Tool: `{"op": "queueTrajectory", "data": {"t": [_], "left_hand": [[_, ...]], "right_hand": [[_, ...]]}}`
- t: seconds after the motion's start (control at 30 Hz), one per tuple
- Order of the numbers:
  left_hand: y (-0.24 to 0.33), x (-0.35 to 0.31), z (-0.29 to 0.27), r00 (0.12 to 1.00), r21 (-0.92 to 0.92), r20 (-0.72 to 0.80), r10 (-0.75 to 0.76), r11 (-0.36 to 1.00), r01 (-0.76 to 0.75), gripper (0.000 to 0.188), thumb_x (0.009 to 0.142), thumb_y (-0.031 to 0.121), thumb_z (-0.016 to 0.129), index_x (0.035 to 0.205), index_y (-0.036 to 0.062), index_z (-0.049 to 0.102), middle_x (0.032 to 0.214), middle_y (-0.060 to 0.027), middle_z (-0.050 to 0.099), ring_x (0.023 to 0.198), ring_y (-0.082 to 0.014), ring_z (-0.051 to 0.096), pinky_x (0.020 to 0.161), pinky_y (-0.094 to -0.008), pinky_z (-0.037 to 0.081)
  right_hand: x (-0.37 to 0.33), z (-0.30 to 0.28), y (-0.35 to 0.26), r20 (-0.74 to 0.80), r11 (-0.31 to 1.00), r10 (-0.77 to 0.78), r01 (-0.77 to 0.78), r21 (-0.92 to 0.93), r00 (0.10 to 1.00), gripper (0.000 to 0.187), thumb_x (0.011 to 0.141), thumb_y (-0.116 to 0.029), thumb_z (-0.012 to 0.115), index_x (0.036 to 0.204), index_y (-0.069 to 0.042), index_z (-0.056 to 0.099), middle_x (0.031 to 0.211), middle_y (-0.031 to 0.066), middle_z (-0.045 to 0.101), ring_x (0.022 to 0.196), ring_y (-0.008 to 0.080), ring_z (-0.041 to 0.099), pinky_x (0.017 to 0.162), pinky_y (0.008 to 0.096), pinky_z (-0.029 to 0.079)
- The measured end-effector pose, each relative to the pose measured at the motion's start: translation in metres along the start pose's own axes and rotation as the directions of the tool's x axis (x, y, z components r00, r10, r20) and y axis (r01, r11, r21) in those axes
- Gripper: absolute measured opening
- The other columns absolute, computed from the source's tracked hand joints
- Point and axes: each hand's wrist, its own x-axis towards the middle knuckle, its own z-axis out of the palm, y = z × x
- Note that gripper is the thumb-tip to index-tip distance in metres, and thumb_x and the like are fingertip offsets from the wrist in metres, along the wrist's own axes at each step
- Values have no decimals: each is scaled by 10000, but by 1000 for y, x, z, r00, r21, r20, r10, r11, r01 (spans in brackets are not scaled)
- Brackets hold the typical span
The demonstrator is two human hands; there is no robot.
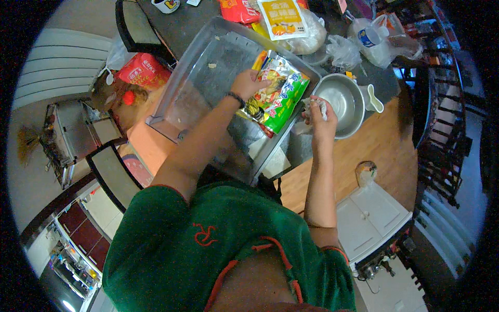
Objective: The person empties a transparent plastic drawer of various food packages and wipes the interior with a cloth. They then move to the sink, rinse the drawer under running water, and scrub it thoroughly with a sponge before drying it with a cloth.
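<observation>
My left hand [248, 84], with a dark bracelet at the wrist, grips the upper left edge of a shiny green and silver food packet [286, 96]. The packet lies at the right side of a large clear plastic bin [179, 67], and part of another colourful packet shows beneath it. My right hand [323, 122] is closed round a crumpled whitish cloth or tissue [321, 107], just outside the bin's right wall. Close beside that hand stands a round metal pot [340, 96] with a pale handle.
Behind the bin are a yellow and white packet [283, 20], a red packet [236, 10] and bagged goods. Plastic bags [343, 53] and a bottle [370, 36] lie at the back right. A dark chair [138, 31] stands at the left, near a red bag [143, 70] on the floor.
</observation>
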Motion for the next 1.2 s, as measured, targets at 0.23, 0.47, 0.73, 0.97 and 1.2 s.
{"op": "queueTrajectory", "data": {"t": [0.23,0.47,0.73,0.97,1.2], "left_hand": [[-18,15,-3,958,-449,232,166,892,-46,376,722,135,731,1008,5,524,911,-51,610,794,-127,588,705,-267,488],[3,-11,-18,946,-651,299,127,752,105,431,731,86,706,1094,0,491,1008,-82,606,892,-152,593,784,-309,495],[-7,-26,-35,952,-756,287,108,635,156,374,780,48,652,1122,24,504,1022,-79,616,859,-154,614,765,-316,515],[8,-39,-41,959,-803,218,182,592,70,329,780,14,638,1092,14,531,997,-71,627,861,-155,618,767,-311,517],[20,-47,-48,936,-743,230,266,670,-8,315,757,-23,650,1055,13,556,960,-61,641,833,-134,616,759,-286,514]], "right_hand": [[1,-25,1,-141,997,-59,51,-55,988,217,868,-182,575,1018,-29,608,830,30,608,672,90,554,557,225,451],[7,-50,-1,-239,999,-42,45,9,970,223,861,-201,589,1007,-34,610,841,45,608,660,113,564,533,232,421],[-45,-29,40,-70,971,-53,35,-235,996,257,833,-242,614,1011,-58,595,805,43,587,662,127,537,554,256,441],[-43,-33,29,175,623,-305,335,-707,936,385,746,-232,670,1066,-36,580,1048,202,576,913,373,563,773,440,452],[-18,15,-60,139,677,-643,644,-358,753,349,690,-5,662,1029,-56,599,1017,152,568,982,262,553,830,326,438]]}}
